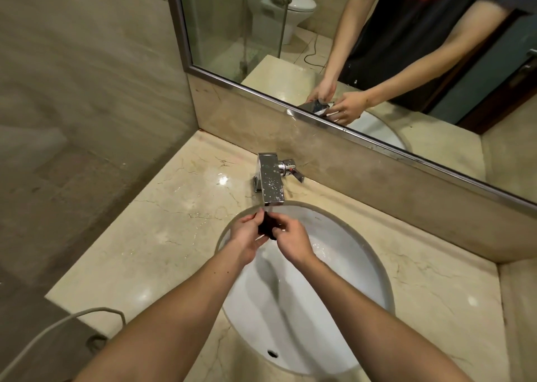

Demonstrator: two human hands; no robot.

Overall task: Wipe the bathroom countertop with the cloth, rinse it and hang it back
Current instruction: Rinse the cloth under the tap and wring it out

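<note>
Hands first: our left hand (247, 237) and right hand (293, 240) both pinch a small dark cloth (266, 227), fingers curled round it, the cloth bunched between them; it sits just under the spout of the chrome tap (271, 182), over the back of the white sink (343, 271); the marble countertop (162, 224) glistens left of the sink; the mirror (261, 18) behind reflects both hands.

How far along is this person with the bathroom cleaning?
The countertop glistens wet, so wiping looks done. Rinsing is in hand: the left hand and right hand pinch the dark cloth under the faucet, over the sink. Hanging it back is left.
</note>
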